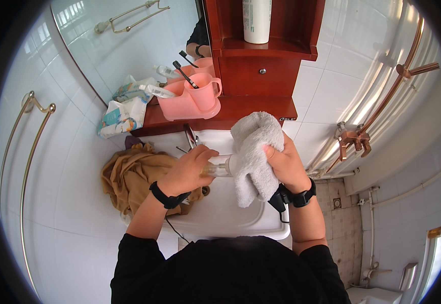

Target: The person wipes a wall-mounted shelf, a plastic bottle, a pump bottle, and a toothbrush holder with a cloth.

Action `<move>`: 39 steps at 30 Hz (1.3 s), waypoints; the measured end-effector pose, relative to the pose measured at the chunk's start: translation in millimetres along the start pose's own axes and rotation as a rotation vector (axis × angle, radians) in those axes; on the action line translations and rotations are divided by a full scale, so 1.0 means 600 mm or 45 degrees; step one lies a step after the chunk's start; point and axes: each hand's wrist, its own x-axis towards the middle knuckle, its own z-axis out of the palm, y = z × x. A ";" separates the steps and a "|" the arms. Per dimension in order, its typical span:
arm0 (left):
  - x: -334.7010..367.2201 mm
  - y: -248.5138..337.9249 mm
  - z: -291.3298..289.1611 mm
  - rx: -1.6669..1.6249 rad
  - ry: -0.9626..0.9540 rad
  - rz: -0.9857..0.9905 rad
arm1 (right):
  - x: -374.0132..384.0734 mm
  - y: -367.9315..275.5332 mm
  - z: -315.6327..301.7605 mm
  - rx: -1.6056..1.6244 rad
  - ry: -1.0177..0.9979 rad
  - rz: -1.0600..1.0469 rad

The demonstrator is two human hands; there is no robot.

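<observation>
Above the white sink (230, 209), the left hand (189, 168) closes around a clear bottle (221, 167), at its three o'clock; the right hand (286, 163) grips a grey towel (255, 158) at the bottle's three-o'clock end. Wiping seems the step in hand; the next move probably calls for steadying the bottle while working the towel.

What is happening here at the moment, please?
A person stands at a white basin with both hands over it. The left hand holds a clear bottle lying roughly sideways. The right hand grips a pale grey towel at the bottle's white end; the towel hides part of that end. A brown cloth lies bunched at the basin's left side. Behind, a pink holder with a toothbrush stands on the red shelf.
</observation>
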 end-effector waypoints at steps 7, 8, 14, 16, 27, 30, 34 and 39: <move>-0.001 -0.009 -0.004 -0.103 0.274 0.053 | -0.018 0.015 -0.019 0.664 0.203 0.122; -0.002 -0.012 -0.005 -0.097 0.276 0.050 | -0.016 0.016 -0.016 0.668 0.198 0.122; -0.002 -0.015 -0.008 -0.225 0.293 0.063 | 0.020 0.001 0.017 0.748 -0.148 -0.391; 0.012 0.004 -0.010 -0.235 0.181 0.052 | -0.015 0.056 -0.041 0.429 -0.102 -0.279; 0.010 0.014 -0.029 -0.141 -0.117 0.061 | -0.021 -0.004 -0.005 0.071 -0.159 0.014; 0.007 0.012 -0.025 -0.124 -0.130 0.048 | -0.015 -0.007 0.001 0.180 -0.097 0.189; 0.008 0.006 -0.019 -0.127 -0.072 0.076 | -0.018 0.029 -0.011 0.637 0.101 0.311; -0.002 -0.012 -0.001 -0.557 0.049 -0.047 | -0.045 0.069 -0.036 -0.091 0.436 -0.204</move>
